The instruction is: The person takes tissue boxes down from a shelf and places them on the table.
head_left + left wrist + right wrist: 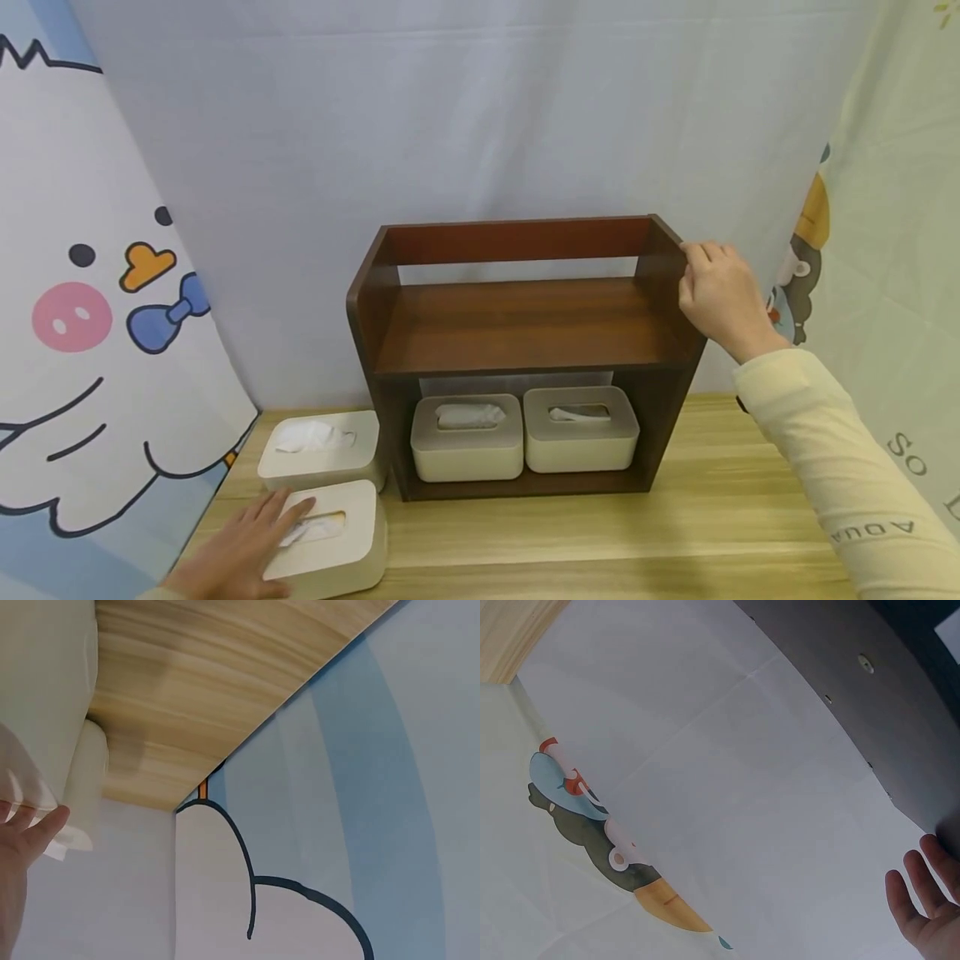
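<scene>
A dark brown wooden shelf stands upright on the table. My right hand holds the top edge of its right side panel; in the right wrist view the fingers of that hand lie by the panel's edge, the thumb hidden. My left hand rests spread over the left part of a cream tissue box, fingers on its lid. Behind this box sits another tissue box, left of the shelf. In the lower compartment, two tissue boxes stand side by side, tissue showing in their slots.
The light wood table carries everything. A white cloth hangs behind the shelf. A cartoon-printed sheet borders the table at left, and a pale printed sheet hangs at right.
</scene>
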{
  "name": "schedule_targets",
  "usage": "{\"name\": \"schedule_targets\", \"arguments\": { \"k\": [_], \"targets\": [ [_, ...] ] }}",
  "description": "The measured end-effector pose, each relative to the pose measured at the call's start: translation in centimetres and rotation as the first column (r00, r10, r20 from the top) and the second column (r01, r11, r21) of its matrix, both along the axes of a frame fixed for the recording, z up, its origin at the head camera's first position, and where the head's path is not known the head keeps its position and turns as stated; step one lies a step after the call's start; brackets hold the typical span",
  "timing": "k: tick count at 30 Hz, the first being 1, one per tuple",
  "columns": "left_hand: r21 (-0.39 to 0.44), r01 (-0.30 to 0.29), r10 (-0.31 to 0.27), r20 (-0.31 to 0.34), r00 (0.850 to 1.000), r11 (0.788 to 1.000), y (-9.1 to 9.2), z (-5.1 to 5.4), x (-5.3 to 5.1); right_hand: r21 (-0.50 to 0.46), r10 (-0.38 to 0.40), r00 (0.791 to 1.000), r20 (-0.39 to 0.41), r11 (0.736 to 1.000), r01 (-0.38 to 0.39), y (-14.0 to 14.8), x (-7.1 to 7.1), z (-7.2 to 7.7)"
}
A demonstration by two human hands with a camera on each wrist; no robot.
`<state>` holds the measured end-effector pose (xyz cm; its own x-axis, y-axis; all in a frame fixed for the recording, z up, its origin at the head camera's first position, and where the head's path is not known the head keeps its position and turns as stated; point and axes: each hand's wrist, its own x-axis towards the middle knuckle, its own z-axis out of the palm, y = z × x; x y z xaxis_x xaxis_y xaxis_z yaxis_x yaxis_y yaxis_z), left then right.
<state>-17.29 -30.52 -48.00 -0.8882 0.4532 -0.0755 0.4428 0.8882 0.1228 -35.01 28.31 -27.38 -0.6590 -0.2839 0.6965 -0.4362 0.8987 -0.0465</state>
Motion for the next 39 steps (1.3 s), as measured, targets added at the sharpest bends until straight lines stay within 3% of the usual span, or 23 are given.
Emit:
{"name": "schedule_targets", "arguments": {
  "k": [6,11,22,30,33,39],
  "targets": [
    [-0.009,0.025,-0.025,0.002,1.000,1.000,-0.4,0.2,-0.4,0.007,-0.001,1.000,0.001,1.000,0.001,-0.1,-0.1,-0.1],
    [-0.011,-0.013,0.013,0.040,0.999,1.000,-0.3,0.7,-0.6,-0.004,0.006,1.000,0.011,1.000,-0.006,-0.1,0.0,0.0],
    [-0.035,-0.075,0.079,0.112,0.991,0.997,2.2,3.4,-1.8,-0.010,0.012,1.000,-0.002,1.000,-0.012,0.3,0.0,-0.1],
    [-0.023,-0.018,0.019,0.056,0.998,1.000,5.1,3.6,-1.9,-0.002,0.013,1.000,-0.009,1.000,-0.013,0.2,-0.1,-0.1],
    [-0.026,0.032,-0.031,0.018,0.999,0.999,6.0,3.4,-2.1,0.001,0.011,1.000,-0.008,1.000,-0.011,0.2,-0.1,-0.1],
    [-0.050,0.138,-0.141,-0.082,0.987,0.989,8.0,3.6,-2.2,0.007,0.006,1.000,0.013,1.000,-0.007,0.1,-0.2,-0.1]
  ]
}}
